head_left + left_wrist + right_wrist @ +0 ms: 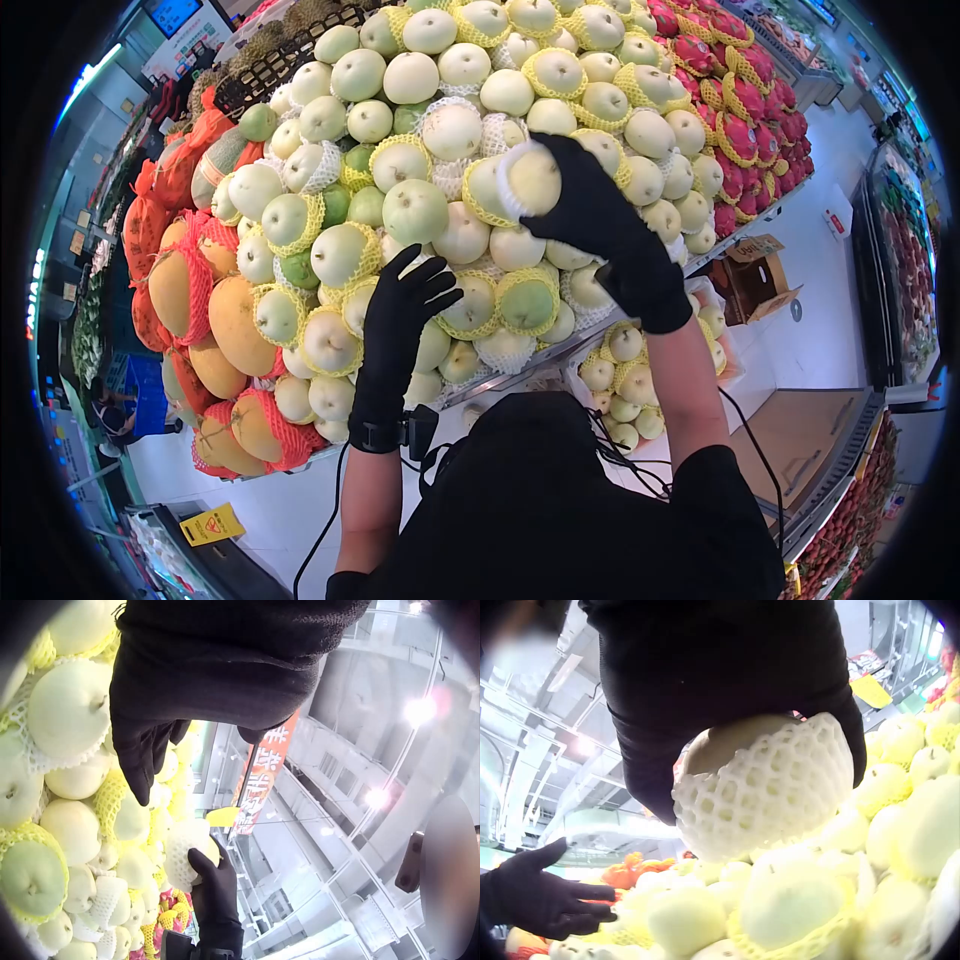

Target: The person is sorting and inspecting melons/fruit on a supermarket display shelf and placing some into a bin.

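Note:
My right hand, in a black glove, grips a pale round melon over the middle of the heaped melons. A white foam net wraps most of this melon in the right wrist view, with thumb and fingers curled round its sides. Spread fingers mark my left hand, also gloved in black, over the lower front of the pile. Nothing is in that palm. Closest to its fingertips is a bare greenish melon; a melon in a yellow net lies to its right.
Larger orange-yellow melons in red nets fill the display's left side. Dragon fruit is stacked at the back right. Below the display's front edge stands a crate of smaller pale fruit, with an open cardboard box to its right.

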